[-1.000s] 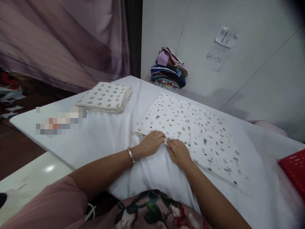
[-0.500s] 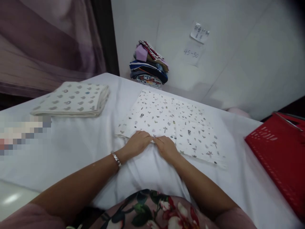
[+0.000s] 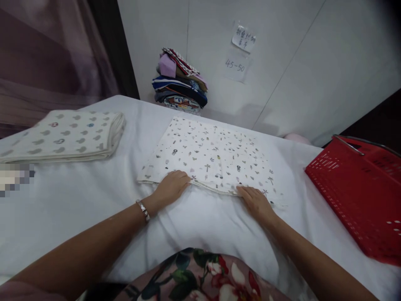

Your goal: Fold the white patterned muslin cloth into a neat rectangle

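A white cloth with small palm and plant prints [image 3: 200, 150] lies flat and folded on the white-covered table [image 3: 194, 217]. My left hand [image 3: 173, 185] rests palm down on its near edge, left of the middle, fingers stretched out. Farther right on the same edge lies my right hand [image 3: 257, 202], also flat with its fingers extended on the cloth. The near edge between the hands shows layered fabric. A thicker folded cloth with grey prints [image 3: 72, 131] sits at the left.
At the right stands a red perforated basket [image 3: 360, 188] with a metal handle. Past the table's far edge is a stack of folded clothes [image 3: 180, 83] by the wall. Two paper notes [image 3: 236, 67] are on the wall, and a purple curtain [image 3: 56, 54] hangs at the left.
My right hand has moved right along the near edge, away from my left hand. The fingers, earlier together at the cloth's edge, now lie flat. The view has shifted, bringing more of the basket in.
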A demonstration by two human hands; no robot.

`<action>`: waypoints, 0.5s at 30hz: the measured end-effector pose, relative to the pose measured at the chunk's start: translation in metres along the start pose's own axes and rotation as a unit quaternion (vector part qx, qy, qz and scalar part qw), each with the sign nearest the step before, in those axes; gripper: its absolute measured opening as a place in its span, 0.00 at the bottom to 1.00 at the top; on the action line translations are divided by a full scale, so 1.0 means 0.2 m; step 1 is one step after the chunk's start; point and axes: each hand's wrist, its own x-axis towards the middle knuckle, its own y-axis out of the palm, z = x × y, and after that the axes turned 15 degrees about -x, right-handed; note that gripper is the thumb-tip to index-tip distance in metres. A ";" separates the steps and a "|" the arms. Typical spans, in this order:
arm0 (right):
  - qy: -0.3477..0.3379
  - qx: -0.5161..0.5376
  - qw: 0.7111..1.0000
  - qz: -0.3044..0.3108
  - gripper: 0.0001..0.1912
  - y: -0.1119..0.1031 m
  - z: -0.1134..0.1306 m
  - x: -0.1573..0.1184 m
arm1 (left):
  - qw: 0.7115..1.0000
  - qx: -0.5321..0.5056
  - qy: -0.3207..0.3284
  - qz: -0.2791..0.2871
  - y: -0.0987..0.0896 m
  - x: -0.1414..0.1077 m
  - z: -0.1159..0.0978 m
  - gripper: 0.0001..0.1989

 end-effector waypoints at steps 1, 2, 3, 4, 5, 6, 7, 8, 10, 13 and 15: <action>0.006 -0.001 1.000 -0.011 0.24 0.01 0.01 0.00 | 1.000 0.002 -0.001 0.002 0.00 0.00 0.00 0.12; 0.010 -0.001 1.000 -0.019 0.23 0.02 0.02 0.00 | 1.000 0.004 -0.003 0.003 0.00 0.00 0.00 0.12; 0.010 -0.002 1.000 -0.023 0.22 0.03 0.04 0.02 | 1.000 0.007 -0.005 0.003 0.00 0.00 0.00 0.12; 0.007 -0.002 1.000 -0.019 0.20 0.03 0.05 0.04 | 1.000 0.010 -0.007 0.003 0.00 0.00 0.00 0.12; 0.002 -0.002 1.000 -0.012 0.19 0.04 0.07 0.07 | 1.000 0.012 -0.008 0.002 0.00 0.00 0.00 0.12; -0.001 -0.003 1.000 -0.006 0.19 0.05 0.08 0.10 | 1.000 0.013 -0.008 0.000 0.01 0.00 0.00 0.12; -0.005 -0.003 1.000 -0.001 0.18 0.05 0.09 0.12 | 1.000 0.013 -0.007 -0.002 0.01 0.00 0.00 0.12; -0.008 -0.001 1.000 0.000 0.17 0.06 0.10 0.15 | 1.000 0.012 -0.006 -0.005 0.01 0.00 0.01 0.12; -0.009 0.003 1.000 -0.009 0.16 0.07 0.12 0.19 | 1.000 0.008 -0.007 -0.007 0.02 0.00 0.01 0.12; -0.004 0.019 1.000 -0.022 0.14 0.09 0.12 0.22 | 1.000 0.011 -0.010 0.001 0.02 0.00 0.01 0.12; 0.004 0.056 0.998 -0.019 0.13 0.09 0.10 0.22 | 1.000 0.021 -0.011 0.010 0.01 0.00 0.00 0.11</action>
